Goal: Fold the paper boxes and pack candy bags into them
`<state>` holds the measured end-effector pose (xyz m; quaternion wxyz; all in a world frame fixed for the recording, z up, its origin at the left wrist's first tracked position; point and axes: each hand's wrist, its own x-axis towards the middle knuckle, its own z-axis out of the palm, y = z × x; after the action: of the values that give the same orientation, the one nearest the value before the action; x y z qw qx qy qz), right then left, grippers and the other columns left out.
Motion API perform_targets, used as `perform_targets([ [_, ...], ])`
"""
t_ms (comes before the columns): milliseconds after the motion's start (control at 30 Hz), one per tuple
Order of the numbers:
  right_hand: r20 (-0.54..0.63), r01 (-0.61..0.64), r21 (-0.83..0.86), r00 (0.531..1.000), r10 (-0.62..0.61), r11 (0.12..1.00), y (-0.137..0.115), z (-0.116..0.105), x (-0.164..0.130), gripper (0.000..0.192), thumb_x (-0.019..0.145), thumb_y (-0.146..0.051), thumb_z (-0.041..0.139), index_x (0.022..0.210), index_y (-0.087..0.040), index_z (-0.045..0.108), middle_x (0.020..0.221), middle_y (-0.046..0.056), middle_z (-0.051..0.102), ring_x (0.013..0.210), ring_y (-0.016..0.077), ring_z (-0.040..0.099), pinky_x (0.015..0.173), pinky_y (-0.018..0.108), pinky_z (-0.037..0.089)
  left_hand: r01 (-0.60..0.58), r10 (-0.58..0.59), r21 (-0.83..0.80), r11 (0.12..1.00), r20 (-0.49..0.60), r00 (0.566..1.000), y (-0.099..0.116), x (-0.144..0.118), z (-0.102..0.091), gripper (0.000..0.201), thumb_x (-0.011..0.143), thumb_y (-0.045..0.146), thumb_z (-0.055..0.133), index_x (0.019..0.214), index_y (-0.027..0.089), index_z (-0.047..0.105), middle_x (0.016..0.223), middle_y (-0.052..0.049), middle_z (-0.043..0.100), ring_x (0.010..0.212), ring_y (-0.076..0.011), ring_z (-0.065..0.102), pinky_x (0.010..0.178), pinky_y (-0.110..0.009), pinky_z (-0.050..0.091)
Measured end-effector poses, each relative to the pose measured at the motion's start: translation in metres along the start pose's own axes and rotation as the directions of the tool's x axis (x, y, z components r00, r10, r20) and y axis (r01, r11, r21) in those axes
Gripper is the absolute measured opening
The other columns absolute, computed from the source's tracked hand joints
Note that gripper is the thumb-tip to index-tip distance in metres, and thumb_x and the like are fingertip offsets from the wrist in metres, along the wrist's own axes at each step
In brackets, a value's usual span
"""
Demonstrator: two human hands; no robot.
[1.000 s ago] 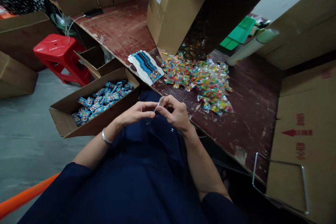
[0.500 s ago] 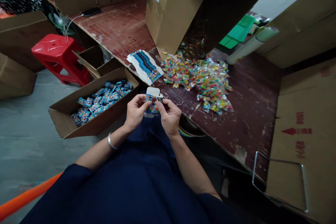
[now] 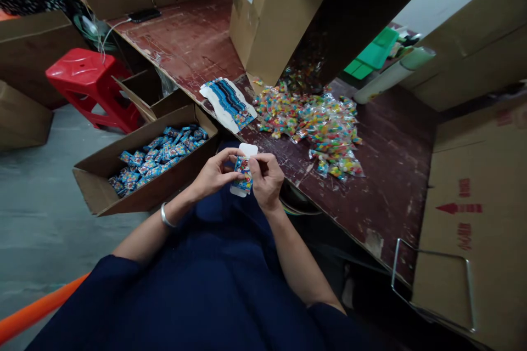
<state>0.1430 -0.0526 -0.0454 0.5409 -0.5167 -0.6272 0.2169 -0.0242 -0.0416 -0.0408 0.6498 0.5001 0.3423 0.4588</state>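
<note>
I am pinching a small printed carton (image 3: pixel 242 173) between my left hand (image 3: pixel 214 175) and right hand (image 3: pixel 267 178), just before the table (image 3: pixel 387 175) edge. It is standing long axis upright, white flap pointing up and away.

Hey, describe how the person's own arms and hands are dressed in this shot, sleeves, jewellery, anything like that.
Both forearms are bare, with dark navy sleeves ending around the elbows. The left hand has a thin silver bangle at the wrist. The right hand shows no jewellery or glove. No watch or markings show on either arm.
</note>
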Motion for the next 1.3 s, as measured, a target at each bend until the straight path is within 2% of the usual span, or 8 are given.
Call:
perform_targets([
  [167,0.005,0.001,0.132,1.0,-0.002,0.991,-0.005,-0.001,0.009,0.02,0.097,-0.045,0.065,0.092,-0.025,0.061,0.114,0.009,0.071,0.104,0.0245,0.072,0.083,0.039,0.061,-0.067,0.065,-0.025,0.997,-0.054,0.996,0.004,-0.001,0.009,0.052,0.07,0.029,0.092,0.111,0.019,0.062,0.104,-0.002,0.065,0.076,-0.0119,0.069,0.069,-0.023,0.061],
  [333,0.023,-0.1,0.325,0.995,0.098,0.94,-0.014,0.002,0.015,0.032,0.089,-0.051,0.075,0.095,-0.026,0.058,0.092,0.003,0.071,0.086,0.0202,0.072,0.083,0.038,0.061,-0.027,0.023,-0.044,0.999,-0.092,0.995,0.011,-0.004,0.012,0.059,0.067,0.03,0.095,0.107,0.021,0.052,0.103,-0.001,0.068,0.07,-0.0111,0.071,0.066,-0.021,0.059],
  [433,0.122,-0.164,0.328,0.984,0.131,0.93,-0.021,-0.004,0.022,0.035,0.086,-0.055,0.076,0.083,-0.024,0.059,0.088,0.002,0.07,0.082,0.0187,0.068,0.078,0.035,0.059,-0.033,0.031,-0.012,0.999,-0.104,0.994,0.012,-0.004,0.011,0.057,0.069,0.029,0.093,0.107,0.022,0.051,0.103,-0.001,0.068,0.069,-0.0101,0.07,0.066,-0.021,0.059],
  [567,0.242,-0.289,0.262,0.943,0.227,0.921,-0.025,-0.016,0.034,0.03,0.081,-0.049,0.082,0.084,-0.022,0.069,0.081,0.001,0.07,0.073,0.0163,0.064,0.069,0.031,0.055,-0.072,0.077,0.083,0.994,-0.062,0.995,0.013,-0.003,0.004,0.054,0.074,0.02,0.087,0.116,0.022,0.053,0.103,-0.002,0.068,0.072,-0.0094,0.068,0.068,-0.02,0.059],
  [767,0.304,-0.376,0.237,0.905,0.299,0.896,-0.02,-0.025,0.044,0.031,0.077,-0.046,0.086,0.076,-0.02,0.069,0.071,-0.002,0.068,0.065,0.0135,0.059,0.063,0.028,0.048,-0.081,0.076,0.14,0.987,0.039,0.996,0.016,-0.003,-0.002,0.061,0.077,0.016,0.082,0.132,0.022,0.056,0.108,-0.004,0.069,0.081,-0.0136,0.072,0.072,-0.024,0.061],
  [900,0.292,-0.28,0.237,0.934,0.206,0.931,-0.022,-0.023,0.041,0.027,0.083,-0.043,0.082,0.076,-0.021,0.069,0.078,0.0,0.071,0.072,0.0149,0.063,0.069,0.029,0.051,-0.061,0.058,0.125,0.99,0.025,0.998,0.015,-0.004,-0.002,0.064,0.078,0.018,0.082,0.138,0.023,0.06,0.108,-0.003,0.069,0.068,-0.0089,0.069,0.067,-0.021,0.06],
  [1000,0.281,-0.178,0.251,0.954,0.104,0.952,-0.023,-0.021,0.034,0.024,0.09,-0.043,0.075,0.08,-0.022,0.068,0.091,0.002,0.073,0.084,0.0165,0.067,0.072,0.029,0.053,-0.051,0.051,0.076,0.996,0.009,0.999,0.012,-0.006,-0.001,0.056,0.078,0.022,0.083,0.131,0.022,0.066,0.108,-0.004,0.071,0.072,-0.0115,0.073,0.069,-0.022,0.061],
  [1300,0.403,-0.207,0.225,0.909,0.102,0.952,-0.014,-0.035,0.026,0.028,0.089,-0.049,0.075,0.085,-0.022,0.072,0.101,0.005,0.074,0.091,0.0177,0.071,0.072,0.028,0.056,-0.007,0.006,0.069,0.998,0.011,1.0,0.002,-0.007,0.004,0.049,0.078,0.029,0.085,0.122,0.018,0.068,0.107,-0.006,0.077,0.078,-0.0165,0.077,0.073,-0.025,0.064],
])
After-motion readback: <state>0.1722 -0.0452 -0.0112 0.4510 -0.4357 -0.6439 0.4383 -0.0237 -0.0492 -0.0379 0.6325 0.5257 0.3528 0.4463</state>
